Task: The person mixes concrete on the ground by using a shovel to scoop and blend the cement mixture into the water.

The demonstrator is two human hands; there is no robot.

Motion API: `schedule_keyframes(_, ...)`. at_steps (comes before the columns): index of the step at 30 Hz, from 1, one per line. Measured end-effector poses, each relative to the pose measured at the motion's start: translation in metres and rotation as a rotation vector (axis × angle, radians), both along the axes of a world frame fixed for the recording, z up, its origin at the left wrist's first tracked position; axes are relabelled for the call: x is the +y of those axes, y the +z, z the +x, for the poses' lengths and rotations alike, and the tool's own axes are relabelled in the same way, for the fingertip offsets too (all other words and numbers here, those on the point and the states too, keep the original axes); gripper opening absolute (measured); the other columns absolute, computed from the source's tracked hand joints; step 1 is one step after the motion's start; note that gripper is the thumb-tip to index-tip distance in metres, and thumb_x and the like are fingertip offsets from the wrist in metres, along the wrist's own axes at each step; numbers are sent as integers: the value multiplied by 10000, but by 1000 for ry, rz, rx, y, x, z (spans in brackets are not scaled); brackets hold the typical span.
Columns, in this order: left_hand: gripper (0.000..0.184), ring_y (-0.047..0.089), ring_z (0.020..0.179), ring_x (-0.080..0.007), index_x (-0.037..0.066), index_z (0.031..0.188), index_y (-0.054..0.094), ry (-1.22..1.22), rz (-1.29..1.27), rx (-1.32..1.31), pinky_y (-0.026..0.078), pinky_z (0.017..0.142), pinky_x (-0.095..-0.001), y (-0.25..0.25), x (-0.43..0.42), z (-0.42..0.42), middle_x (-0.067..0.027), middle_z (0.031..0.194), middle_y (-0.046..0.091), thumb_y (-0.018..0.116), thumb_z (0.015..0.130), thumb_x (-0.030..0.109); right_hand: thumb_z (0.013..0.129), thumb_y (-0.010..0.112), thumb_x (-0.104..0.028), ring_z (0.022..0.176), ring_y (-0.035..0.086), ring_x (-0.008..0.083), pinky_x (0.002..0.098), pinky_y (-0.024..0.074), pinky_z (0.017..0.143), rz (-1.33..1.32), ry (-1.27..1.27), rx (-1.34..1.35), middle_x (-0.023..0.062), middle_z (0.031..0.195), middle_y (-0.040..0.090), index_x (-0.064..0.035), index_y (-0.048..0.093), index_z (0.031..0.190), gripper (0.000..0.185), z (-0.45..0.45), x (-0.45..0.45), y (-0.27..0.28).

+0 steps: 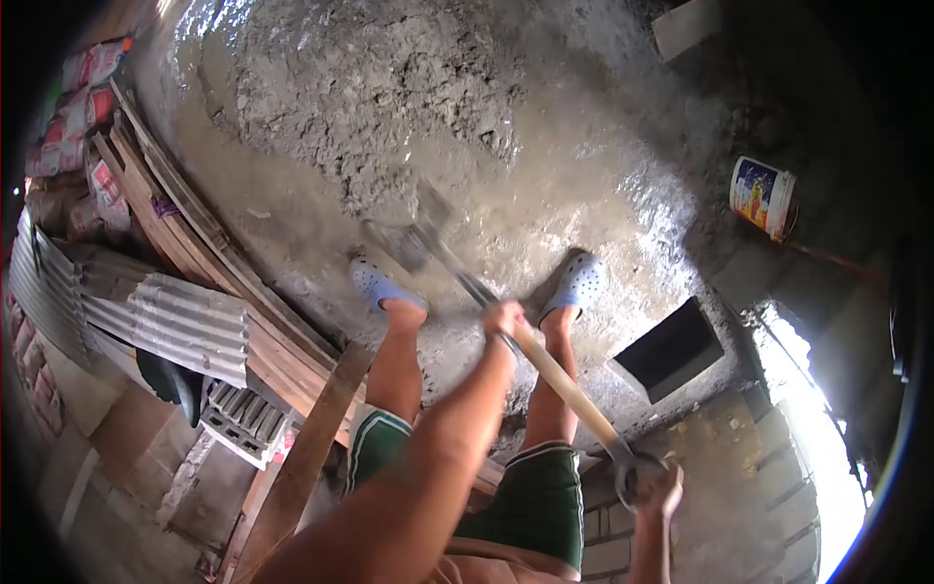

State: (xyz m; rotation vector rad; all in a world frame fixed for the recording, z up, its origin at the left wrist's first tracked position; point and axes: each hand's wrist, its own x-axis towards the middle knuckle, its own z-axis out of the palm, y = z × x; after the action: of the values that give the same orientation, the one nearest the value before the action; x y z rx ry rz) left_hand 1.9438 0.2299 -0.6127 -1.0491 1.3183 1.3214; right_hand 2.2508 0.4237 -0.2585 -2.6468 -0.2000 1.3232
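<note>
A shovel (pixel 564 382) slants across the view, its wooden shaft running from lower right to upper left. My left hand (pixel 504 319) is closed around the shaft, just above the metal neck. My right hand (pixel 661 492) grips the D-shaped handle at the top end. The shovel's blade (pixel 401 243) is smeared by motion and sits low over the wet floor, close to my left clog (pixel 381 284). Beyond the blade lies a heap of wet grey mortar or concrete mix (pixel 379 88), spread over the ground.
Planks (pixel 195 253) and corrugated sheets (pixel 165 316) line the left side, with bags (pixel 83 131) behind. A black-lined box (pixel 671 350) stands right of my right clog (pixel 581 282). A paint bucket (pixel 762 198) lies farther right. A pale block (pixel 686 29) sits at the top.
</note>
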Motion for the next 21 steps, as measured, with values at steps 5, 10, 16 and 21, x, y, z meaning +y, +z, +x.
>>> schedule_keyframes(5,190,517,639,-216,66,899,517,100,-190,45,473,565,-393,-12,-12,-216,-63,787,493,647,832,188,890,558,-289,383,380,144,313,339,373,68,90,213,6,496,362,-133,427,646,318,-136,-50,-92)
schedule_keyframes(10,235,479,627,-183,88,881,513,176,-73,140,457,607,-372,62,31,-310,-23,788,490,714,789,166,878,576,-281,390,401,140,295,334,378,182,114,394,10,486,383,-126,431,645,315,-194,-20,-78)
schedule_keyframes(16,248,460,546,-120,132,724,471,456,590,327,406,537,-285,238,131,-381,27,633,458,699,817,166,847,614,-319,547,483,144,311,412,507,1052,880,382,41,671,530,-55,522,765,292,-261,53,79)
schedule_keyframes(21,308,479,582,-172,138,765,467,225,254,434,420,562,-334,209,148,-388,-2,668,457,727,795,299,656,716,-289,767,533,261,475,391,803,1081,2055,535,36,761,532,-116,603,738,222,-252,84,45)
